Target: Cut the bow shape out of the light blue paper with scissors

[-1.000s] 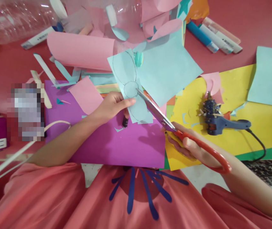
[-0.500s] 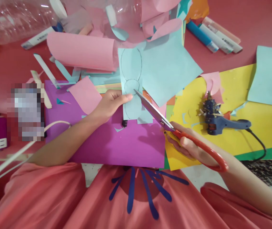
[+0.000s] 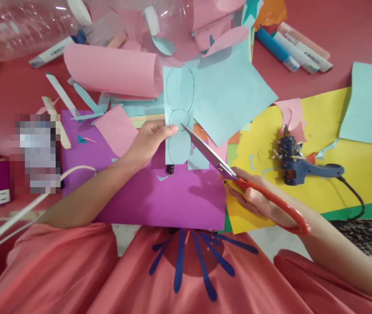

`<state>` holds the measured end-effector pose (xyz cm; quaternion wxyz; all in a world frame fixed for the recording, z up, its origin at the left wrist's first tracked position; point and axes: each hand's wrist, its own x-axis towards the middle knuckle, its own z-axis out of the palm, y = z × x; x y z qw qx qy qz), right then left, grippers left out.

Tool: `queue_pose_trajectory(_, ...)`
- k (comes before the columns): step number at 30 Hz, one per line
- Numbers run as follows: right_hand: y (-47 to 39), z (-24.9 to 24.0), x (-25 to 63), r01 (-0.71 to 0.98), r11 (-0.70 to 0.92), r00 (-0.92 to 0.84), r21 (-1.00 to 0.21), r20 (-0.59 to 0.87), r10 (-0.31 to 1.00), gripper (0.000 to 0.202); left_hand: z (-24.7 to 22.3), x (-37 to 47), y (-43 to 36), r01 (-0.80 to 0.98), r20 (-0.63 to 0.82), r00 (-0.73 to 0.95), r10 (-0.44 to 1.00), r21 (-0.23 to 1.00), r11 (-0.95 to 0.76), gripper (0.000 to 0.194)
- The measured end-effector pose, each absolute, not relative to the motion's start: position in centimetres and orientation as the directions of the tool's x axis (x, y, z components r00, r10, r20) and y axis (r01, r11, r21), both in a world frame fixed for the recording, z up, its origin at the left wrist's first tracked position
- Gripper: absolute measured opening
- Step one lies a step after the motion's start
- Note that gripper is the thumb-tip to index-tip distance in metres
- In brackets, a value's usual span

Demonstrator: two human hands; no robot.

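The pale blue paper strip with pencilled ovals and a circle drawn on it (image 3: 178, 114) stands upright above the purple sheet of card (image 3: 160, 196), pinched at its left edge between thumb and fingers of the left hand (image 3: 149, 140). The right hand (image 3: 260, 201) is closed through the orange loop handles of the steel-bladed scissors (image 3: 238, 178), whose blades lie nearly together with the tip touching the strip's right edge beside the drawn circle. Judging from the outline, the cutting looks barely begun: three pencilled shapes show, an upper oval, a middle circle and a lower oval, and all three remain surrounded by uncut margin, though the lower right edge looks ragged. On the red table (image 3: 9, 91) lie one blue hot-glue gun (image 3: 299, 165) on the yellow sheet (image 3: 336, 144), one rolled pink sheet (image 3: 110, 69), two larger pale blue sheets (image 3: 228, 91), about four marker pens (image 3: 295, 48) at the upper right, one clear plastic bottle (image 3: 16, 26) at the upper left, and many small scraps that cannot be counted.
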<state>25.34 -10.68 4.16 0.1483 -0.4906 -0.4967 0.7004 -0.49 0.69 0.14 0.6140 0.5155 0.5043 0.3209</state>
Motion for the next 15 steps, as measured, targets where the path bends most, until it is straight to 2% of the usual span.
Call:
queue_pose_trajectory(3, -10.64, 4.19, 25.28, 0.291, -0.435, -0.466, -0.852, -0.523, 0.714, 0.076, 0.21, -0.41, 0.73, 0.064, -0.276, 0.29, 0.917, 0.961, 0.269, 0.03)
queue_pose_trajectory(10, -10.91, 3.79, 25.55, 0.3, -0.439, -0.473, -0.847, -0.532, 0.702, 0.072, -0.06, -0.59, 0.66, 0.127, -0.312, 0.252, 0.916, 0.949, 0.288, 0.033)
queue_pose_trajectory(15, -10.97, 3.58, 25.74, 0.249, -0.458, -0.507, -0.854, -0.517, 0.69, 0.068, -0.08, -0.6, 0.59, 0.099, -0.296, 0.265, 0.918, 0.955, 0.279, 0.031)
